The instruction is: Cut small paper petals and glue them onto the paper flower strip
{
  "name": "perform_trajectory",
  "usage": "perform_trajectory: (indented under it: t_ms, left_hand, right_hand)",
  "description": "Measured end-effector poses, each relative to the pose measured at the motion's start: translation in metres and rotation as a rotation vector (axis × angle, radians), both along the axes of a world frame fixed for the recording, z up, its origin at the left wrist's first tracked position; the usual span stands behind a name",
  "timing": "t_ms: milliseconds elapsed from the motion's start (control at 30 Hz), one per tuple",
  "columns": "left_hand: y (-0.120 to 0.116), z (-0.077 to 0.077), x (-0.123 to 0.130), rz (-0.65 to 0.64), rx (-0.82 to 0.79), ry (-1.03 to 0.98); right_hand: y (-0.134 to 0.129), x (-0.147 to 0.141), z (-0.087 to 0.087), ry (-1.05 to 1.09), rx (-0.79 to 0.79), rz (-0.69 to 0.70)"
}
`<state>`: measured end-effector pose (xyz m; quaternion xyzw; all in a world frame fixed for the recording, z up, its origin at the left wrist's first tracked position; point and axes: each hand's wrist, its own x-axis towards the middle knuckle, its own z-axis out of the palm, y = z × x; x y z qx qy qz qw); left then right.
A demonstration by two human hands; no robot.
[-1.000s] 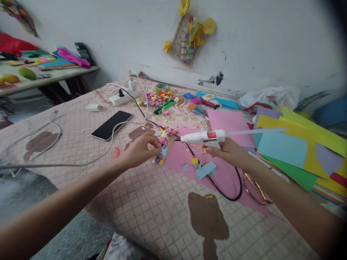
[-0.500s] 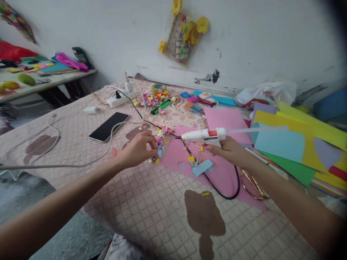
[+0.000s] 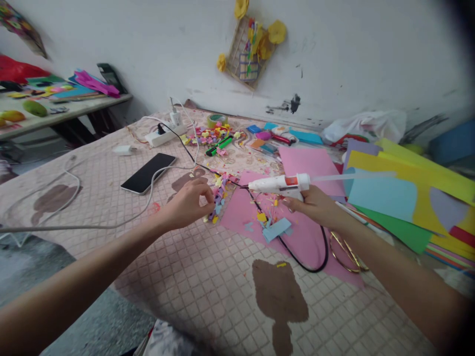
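Observation:
My right hand (image 3: 306, 203) is wrapped round the grip of a white hot glue gun (image 3: 276, 184). Its nozzle points left, and a long clear glue stick (image 3: 334, 177) sticks out of the back. My left hand (image 3: 193, 203) is curled with thumb and fingertips together at the edge of a strip covered in small coloured paper pieces (image 3: 219, 195); whatever lies between the fingertips is hidden. Beneath the glue gun is a pink paper sheet (image 3: 237, 212) with scraps, a folded light-blue paper piece (image 3: 277, 229) and a black cord (image 3: 293, 254).
A black phone (image 3: 148, 173), a white power strip (image 3: 165, 134) and trailing cables occupy the left. Further back are a pile of paper pieces (image 3: 208, 136), a green utility knife (image 3: 219, 146) and a tape roll (image 3: 217, 120). Gold-handled scissors (image 3: 347, 254) and coloured paper sheets (image 3: 386, 198) lie right.
Almost nothing differs. Both hands and the glue gun keep nearly the same place, with only a very slight shift of the whole view.

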<state>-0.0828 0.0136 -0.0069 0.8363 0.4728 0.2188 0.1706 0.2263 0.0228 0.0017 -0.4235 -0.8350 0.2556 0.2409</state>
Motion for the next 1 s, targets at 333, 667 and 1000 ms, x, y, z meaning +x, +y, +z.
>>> perform_trajectory:
  t_ms: [333,667,1000]
  left_hand:
    - [-0.029,0.026,0.014,0.119,0.143,-0.026]
    - [-0.047,-0.001,0.070,-0.132,0.150,0.249]
    - [-0.041,-0.011,0.077,-0.124,0.146,0.288]
  right_hand:
    - [-0.002,0.002,0.000,0.043,-0.021,-0.020]
    - [-0.006,0.002,-0.001,0.069,-0.004,-0.026]
    - [-0.006,0.003,-0.003,0.088,-0.019,-0.036]
